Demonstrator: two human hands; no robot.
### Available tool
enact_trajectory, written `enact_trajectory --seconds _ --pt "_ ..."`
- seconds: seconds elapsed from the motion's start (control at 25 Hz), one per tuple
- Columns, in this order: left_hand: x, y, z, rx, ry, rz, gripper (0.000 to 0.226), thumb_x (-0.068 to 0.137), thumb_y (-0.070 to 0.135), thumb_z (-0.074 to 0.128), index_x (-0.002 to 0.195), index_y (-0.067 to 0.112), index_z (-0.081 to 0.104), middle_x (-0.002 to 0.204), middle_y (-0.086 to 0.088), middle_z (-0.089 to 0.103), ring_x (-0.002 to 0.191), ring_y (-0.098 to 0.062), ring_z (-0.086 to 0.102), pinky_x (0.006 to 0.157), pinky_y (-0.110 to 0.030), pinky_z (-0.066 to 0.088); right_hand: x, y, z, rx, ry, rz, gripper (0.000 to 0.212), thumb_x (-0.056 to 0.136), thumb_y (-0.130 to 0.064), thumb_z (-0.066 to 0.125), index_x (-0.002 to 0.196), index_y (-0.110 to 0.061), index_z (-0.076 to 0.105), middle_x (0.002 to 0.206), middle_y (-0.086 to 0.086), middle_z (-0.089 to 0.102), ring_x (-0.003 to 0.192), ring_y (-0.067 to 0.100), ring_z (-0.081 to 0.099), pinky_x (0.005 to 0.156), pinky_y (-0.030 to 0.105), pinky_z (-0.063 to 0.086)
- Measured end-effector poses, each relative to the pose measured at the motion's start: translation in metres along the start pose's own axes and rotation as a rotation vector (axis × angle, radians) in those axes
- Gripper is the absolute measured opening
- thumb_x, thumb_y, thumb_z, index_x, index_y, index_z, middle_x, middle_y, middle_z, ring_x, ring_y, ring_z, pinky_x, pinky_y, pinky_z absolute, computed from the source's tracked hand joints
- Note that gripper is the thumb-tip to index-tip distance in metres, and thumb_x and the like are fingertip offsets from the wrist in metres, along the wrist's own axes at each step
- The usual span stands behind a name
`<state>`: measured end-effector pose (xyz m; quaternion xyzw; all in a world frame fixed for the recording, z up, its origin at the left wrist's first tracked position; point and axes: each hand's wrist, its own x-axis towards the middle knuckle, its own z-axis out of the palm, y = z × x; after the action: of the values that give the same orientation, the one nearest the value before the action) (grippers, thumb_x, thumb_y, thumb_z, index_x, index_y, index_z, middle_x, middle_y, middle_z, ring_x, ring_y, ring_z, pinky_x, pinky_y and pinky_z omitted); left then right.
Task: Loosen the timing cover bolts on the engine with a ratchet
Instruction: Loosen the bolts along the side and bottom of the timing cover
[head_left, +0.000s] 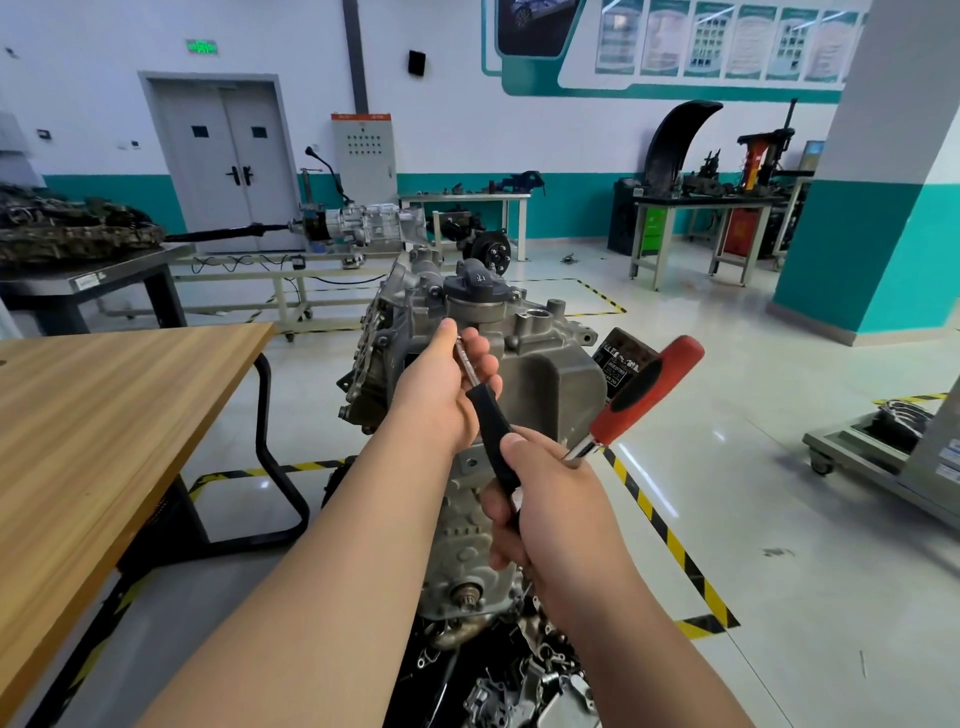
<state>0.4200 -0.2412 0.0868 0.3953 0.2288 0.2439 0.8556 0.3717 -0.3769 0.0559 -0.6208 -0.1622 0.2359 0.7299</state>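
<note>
Right hand (550, 499) closed round ratchet (491, 421) and red-handled tool (644, 395) together, left hand (441, 395) pinching the shank (466, 364) just ahead, at the timing cover (550, 384): this crowded hold could let the unseen socket slip off its bolt.

Bare-armed and bare-handed. Uncovered from the lower edge of the view up to the wrist: the left forearm (322, 545), and likewise the right forearm (623, 613). Both smooth, slim and even in surface, looking broader toward the camera through the wide lens. Bare too the left hand (441, 400), narrow across the back, with slender fingers (480, 345) rounded at the tips. Same for the right hand (550, 499): smooth across the back, faintly ridged at the knuckles, with a broad, blunt-ended thumb (514, 441). Nails mostly turned from view, too small to judge.
</note>
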Motion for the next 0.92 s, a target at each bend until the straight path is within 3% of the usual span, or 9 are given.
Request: enact_trajectory --seconds 0.08,0.12,0.24,0.28,0.4,0.56,0.8,0.92 --pt "-0.001 0.001 0.003 -0.04 -0.023 -0.019 0.035 0.098 0.043 0.047 0.08 0.018 0.063 0.053 0.01 0.063 0.04 -0.006 0.055 0.044 -0.017 0.046 0.0 0.002 0.001 -0.039 0.013 -0.022 0.026 0.094 -0.024 0.044 0.082 -0.027 0.067 0.052 0.002 0.046 0.034 0.013 0.031 0.054 0.037 0.038" --pt "-0.001 0.001 0.004 -0.062 -0.042 -0.011 0.034 0.099 0.043 0.047 0.08 0.019 0.063 0.053 0.01 0.062 0.04 -0.006 0.055 0.044 -0.017 0.046 -0.002 0.003 0.0 0.07 -0.029 0.015 0.025 0.095 -0.025 0.043 0.083 -0.025 0.066 0.051 0.002 0.045 0.034 0.013 0.029 0.051 0.033 0.038" --pt "-0.001 0.0 0.003 -0.072 -0.079 0.051 0.033 0.099 0.039 0.047 0.08 0.018 0.062 0.053 0.009 0.061 0.042 -0.006 0.055 0.046 -0.018 0.047 -0.005 -0.004 -0.007 0.703 -0.276 0.243 0.026 0.094 -0.03 0.043 0.106 -0.014 0.06 0.051 -0.003 0.037 0.031 0.009 0.022 0.038 0.022 0.033" --pt "-0.001 -0.001 0.002 -0.055 -0.073 0.062 0.033 0.099 0.039 0.047 0.08 0.017 0.062 0.053 0.009 0.06 0.043 -0.006 0.056 0.048 -0.02 0.048 -0.005 -0.006 -0.01 0.789 -0.318 0.276 0.032 0.093 -0.031 0.043 0.114 -0.012 0.06 0.051 -0.004 0.035 0.03 0.007 0.022 0.036 0.021 0.033" --pt "-0.001 -0.004 0.0 0.06 0.015 0.076 0.033 0.099 0.038 0.049 0.077 0.017 0.062 0.048 0.01 0.06 0.041 -0.006 0.058 0.053 -0.024 0.047 -0.005 -0.006 -0.009 0.593 -0.265 0.233 0.036 0.096 -0.031 0.041 0.12 -0.01 0.058 0.05 -0.002 0.037 0.032 0.009 0.021 0.038 0.022 0.033" --pt "-0.001 -0.003 0.002 0.11 0.074 0.096 0.035 0.099 0.04 0.048 0.074 0.017 0.06 0.045 0.01 0.058 0.039 -0.006 0.058 0.048 -0.021 0.048 -0.005 -0.003 0.002 0.309 -0.092 0.141 0.018 0.096 -0.026 0.042 0.093 -0.014 0.055 0.048 0.001 0.04 0.035 0.014 0.02 0.042 0.024 0.036" --pt "-0.004 0.003 -0.001 0.098 0.11 0.182 0.034 0.101 0.036 0.045 0.075 0.016 0.055 0.039 0.01 0.052 0.038 -0.007 0.057 0.051 -0.02 0.051 -0.001 -0.006 0.005 0.626 -0.224 0.248 0.026 0.098 -0.028 0.038 0.112 -0.015 0.055 0.048 -0.003 0.035 0.032 0.008 0.021 0.038 0.02 0.032" --pt "-0.006 0.006 0.003 0.133 0.072 0.143 0.035 0.101 0.037 0.043 0.075 0.016 0.056 0.041 0.009 0.054 0.039 -0.007 0.059 0.056 -0.023 0.051 -0.002 0.0 0.006 0.562 -0.222 0.204 0.02 0.098 -0.028 0.04 0.106 -0.016 0.053 0.05 -0.002 0.037 0.034 0.009 0.021 0.04 0.022 0.032"
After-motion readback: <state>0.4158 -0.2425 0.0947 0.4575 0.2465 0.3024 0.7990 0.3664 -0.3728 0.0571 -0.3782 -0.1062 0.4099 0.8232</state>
